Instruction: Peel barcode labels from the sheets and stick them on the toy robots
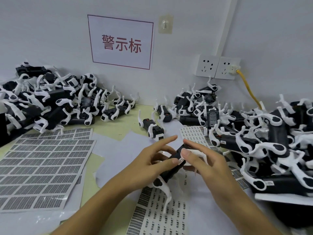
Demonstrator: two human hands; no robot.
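While both thumbs pinch a small label [180,160] onto it, the left hand [152,164] and right hand [201,160] grip one robot [171,168] at frame centre (long axis lower left to upper right); sheets [42,167] lie left.

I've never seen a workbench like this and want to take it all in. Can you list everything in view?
held toy robot: one, black with white legs, between both hands
toy robot piles: many, black and white, one far left, one right
loose toy robots: a few, table middle
full label sheets: several, grey on white, left
part-used label sheet: one, under the hands
wall sign: one, white, red characters
wall sockets: two, white
yellow cable: one, plugged into the right socket
wall hook: one, clear
left hand: grips the held robot
right hand: thumb presses a small white label onto it
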